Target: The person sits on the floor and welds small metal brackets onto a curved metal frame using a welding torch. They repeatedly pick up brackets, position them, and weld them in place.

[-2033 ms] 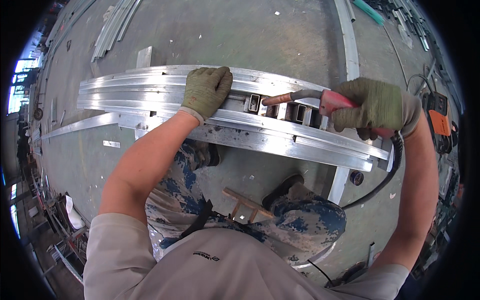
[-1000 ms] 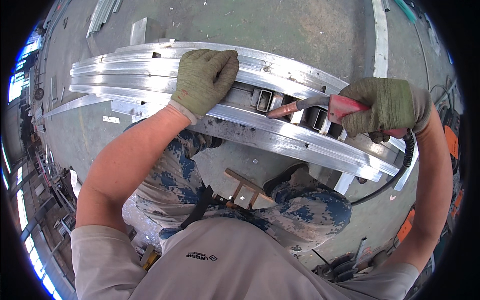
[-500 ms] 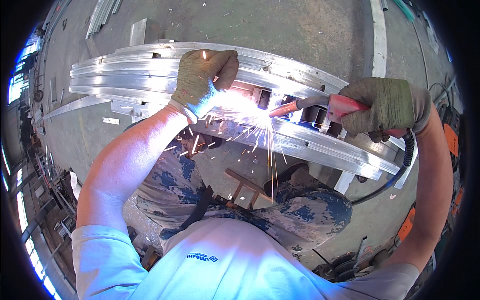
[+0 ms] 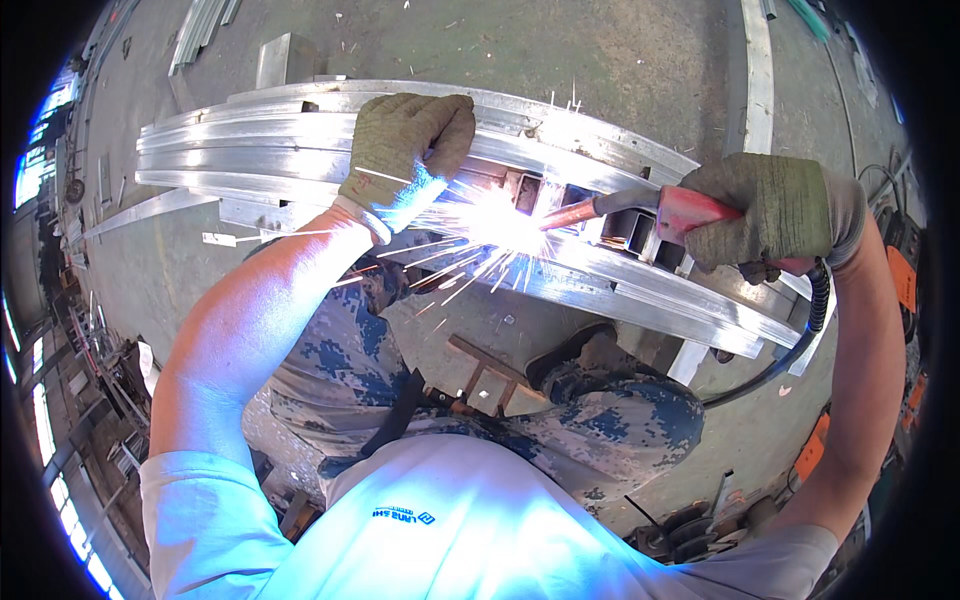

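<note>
Sparks (image 4: 500,235) are now streaking farther left; the right hand (image 4: 765,208), closed around the welding torch (image 4: 692,213), should be holding steady; left hand (image 4: 405,150) is resting on metal rails (image 4: 250,164), grip unclear.

Bright windows (image 4: 30,175) glare at left beyond a scuffed, grey-green floor (image 4: 640,60).

A red-handled welding torch (image 4: 688,213) points left, its copper nozzle (image 4: 572,214) sparking over silvery metal bars (image 4: 245,163) stretching left to right.
</note>
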`<action>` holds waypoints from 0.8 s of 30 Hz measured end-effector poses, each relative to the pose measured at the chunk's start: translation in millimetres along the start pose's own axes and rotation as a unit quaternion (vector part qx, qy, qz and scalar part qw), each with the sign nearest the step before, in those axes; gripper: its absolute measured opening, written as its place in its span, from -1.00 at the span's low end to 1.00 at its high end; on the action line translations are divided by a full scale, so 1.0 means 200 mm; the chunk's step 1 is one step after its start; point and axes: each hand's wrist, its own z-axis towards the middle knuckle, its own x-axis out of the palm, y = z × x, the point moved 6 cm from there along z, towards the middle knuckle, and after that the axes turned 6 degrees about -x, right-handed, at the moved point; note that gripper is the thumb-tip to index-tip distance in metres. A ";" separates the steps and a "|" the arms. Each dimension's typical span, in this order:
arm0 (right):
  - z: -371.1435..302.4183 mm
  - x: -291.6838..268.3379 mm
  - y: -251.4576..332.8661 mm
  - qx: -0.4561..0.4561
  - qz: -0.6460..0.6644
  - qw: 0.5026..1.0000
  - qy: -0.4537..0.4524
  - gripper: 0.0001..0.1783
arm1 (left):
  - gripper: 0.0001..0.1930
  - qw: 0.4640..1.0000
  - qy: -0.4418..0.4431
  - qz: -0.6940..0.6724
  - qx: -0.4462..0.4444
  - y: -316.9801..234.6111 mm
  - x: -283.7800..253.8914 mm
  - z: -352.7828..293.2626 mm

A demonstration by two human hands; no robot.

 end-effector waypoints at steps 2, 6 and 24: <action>0.01 0.00 0.01 0.011 -0.002 1.000 0.008 -0.52 | -0.77 1.000 -0.005 0.020 0.018 0.00 0.01 0.00; 0.01 0.00 0.00 0.032 0.011 0.999 0.027 -0.54 | -0.73 0.999 0.000 -0.038 -0.038 0.01 -0.01 -0.01; -0.02 -0.01 0.00 0.072 0.030 0.997 0.016 -0.47 | -0.70 0.999 0.001 -0.026 -0.027 0.01 0.00 0.00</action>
